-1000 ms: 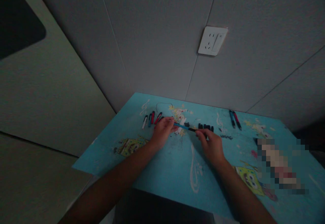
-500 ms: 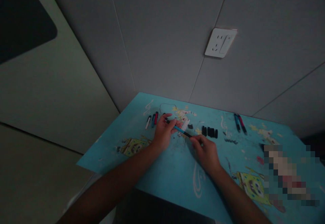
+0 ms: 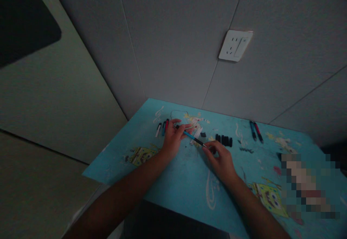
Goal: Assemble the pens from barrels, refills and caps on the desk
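A blue ballpoint pen (image 3: 189, 135) with a black grip slants down to the right above the table. My left hand (image 3: 172, 137) is closed around its upper part, the other fingers stretched out beyond it. Thumb and forefinger of my right hand (image 3: 221, 159) are pinched at the pen's pale, pointed tip; whether they hold a small part there is hidden. Beneath and just past the pen lies a bundle of thin white refills (image 3: 198, 133). Next to them is a small dark pile (image 3: 203, 135). Several black grips (image 3: 224, 140) stand in a row close to my right hand.
Left of my left hand lie a white pen barrel (image 3: 158, 129), a blue one (image 3: 163, 128) and a red one (image 3: 167, 126). Two pens (image 3: 256, 132) rest at the back right. Small dark pieces (image 3: 246, 150) lie on the patterned blue table (image 3: 173, 192). A wall (image 3: 173, 51) rises behind.
My right fingertips have slid slightly off the black grip, so the pen's pale tip now shows. My left hand has shifted a little to the left.
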Tool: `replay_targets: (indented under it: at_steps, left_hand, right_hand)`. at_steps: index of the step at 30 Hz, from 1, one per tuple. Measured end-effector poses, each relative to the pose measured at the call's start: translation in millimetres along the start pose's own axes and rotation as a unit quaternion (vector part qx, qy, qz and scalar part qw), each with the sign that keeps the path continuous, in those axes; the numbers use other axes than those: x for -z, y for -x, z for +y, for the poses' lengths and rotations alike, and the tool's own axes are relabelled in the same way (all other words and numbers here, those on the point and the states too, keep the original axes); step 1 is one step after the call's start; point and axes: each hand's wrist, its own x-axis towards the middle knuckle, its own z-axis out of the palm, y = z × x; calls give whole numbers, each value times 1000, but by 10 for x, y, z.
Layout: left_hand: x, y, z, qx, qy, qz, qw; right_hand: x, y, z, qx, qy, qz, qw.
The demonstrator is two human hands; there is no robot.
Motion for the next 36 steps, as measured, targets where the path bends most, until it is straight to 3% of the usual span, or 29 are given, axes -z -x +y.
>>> replay_targets:
  at_steps: [8,14,17,25,32,36]
  left_hand:
    - [-12,17,12,-4,-7,-29,1000]
    - [-9,16,26,17,-10,-43,999]
    - [-21,19,25,17,-11,-33,999]
    - [-76,115,-87,95,-6,-54,994]
    - [-37,101,-43,100,-62,-72,990]
    - [-15,70,-1,94,-78,-81,989]
  right_hand:
    - [-42,65,71,81,91,-16,992]
    - [-69,87,-54,142,186,-81,969]
    - [-115,107,-137,141,194,-100,966]
    - [-168,94,-141,116,240,-18,964]
    - [-123,62,-213,134,209,-86,965]
    - [-43,34,-163,116,156,-71,978]
